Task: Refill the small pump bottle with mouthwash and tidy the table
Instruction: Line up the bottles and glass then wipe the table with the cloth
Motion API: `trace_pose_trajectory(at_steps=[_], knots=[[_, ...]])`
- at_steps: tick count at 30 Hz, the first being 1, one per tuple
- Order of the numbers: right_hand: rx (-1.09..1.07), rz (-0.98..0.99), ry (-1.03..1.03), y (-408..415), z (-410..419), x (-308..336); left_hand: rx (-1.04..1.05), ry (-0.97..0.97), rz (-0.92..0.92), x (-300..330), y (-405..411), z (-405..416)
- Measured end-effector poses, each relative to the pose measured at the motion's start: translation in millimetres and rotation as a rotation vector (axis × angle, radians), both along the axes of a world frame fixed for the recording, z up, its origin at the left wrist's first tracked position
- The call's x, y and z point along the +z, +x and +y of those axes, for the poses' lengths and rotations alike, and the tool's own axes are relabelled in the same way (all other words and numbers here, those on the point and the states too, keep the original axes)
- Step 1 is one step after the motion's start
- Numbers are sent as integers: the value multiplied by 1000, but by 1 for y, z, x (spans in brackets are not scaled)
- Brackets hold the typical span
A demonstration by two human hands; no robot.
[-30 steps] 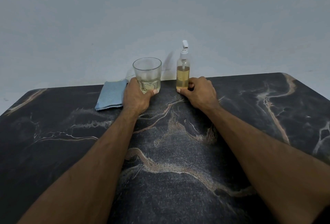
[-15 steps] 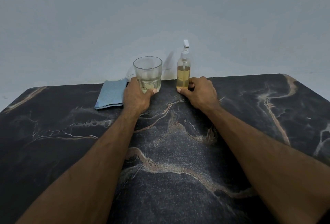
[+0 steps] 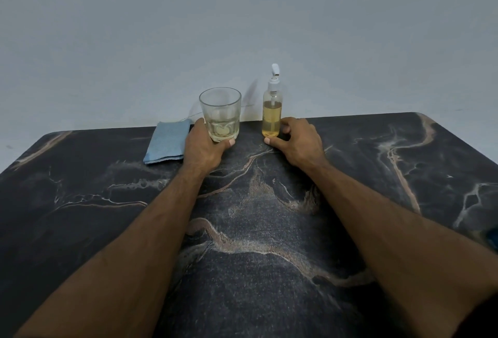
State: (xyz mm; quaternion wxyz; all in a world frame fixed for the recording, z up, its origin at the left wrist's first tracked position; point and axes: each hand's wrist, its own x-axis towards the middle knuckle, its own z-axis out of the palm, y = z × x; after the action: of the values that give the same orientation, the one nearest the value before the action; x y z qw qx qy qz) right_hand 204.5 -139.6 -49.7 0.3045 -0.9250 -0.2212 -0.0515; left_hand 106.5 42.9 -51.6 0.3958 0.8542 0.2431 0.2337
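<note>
A small clear pump bottle (image 3: 272, 117) with a white pump stands upright at the far edge of the table, more than half full of amber liquid. My right hand (image 3: 300, 144) holds its base, thumb in front and curled fingers at its right side. To its left stands a clear glass (image 3: 220, 111) with a little pale yellowish liquid at the bottom. My left hand (image 3: 202, 150) grips the glass low down, thumb in front and fingers round the left side.
A folded light blue cloth (image 3: 167, 141) lies just left of the glass, touching my left hand. The dark marbled table (image 3: 256, 229) ends at a pale wall right behind the objects. Its right corner is rounded.
Both hands stay where they were on the glass and the bottle. Only the view has shifted slightly.
</note>
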Motion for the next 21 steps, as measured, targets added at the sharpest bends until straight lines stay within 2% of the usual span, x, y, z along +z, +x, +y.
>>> trace_pose_trajectory(at_steps=[9, 21], knots=[[70, -21, 144, -68, -56, 15, -10, 48, 106, 12, -64, -48], [100, -72, 216, -201, -161, 30, -244, 295, 95, 16, -175, -182]])
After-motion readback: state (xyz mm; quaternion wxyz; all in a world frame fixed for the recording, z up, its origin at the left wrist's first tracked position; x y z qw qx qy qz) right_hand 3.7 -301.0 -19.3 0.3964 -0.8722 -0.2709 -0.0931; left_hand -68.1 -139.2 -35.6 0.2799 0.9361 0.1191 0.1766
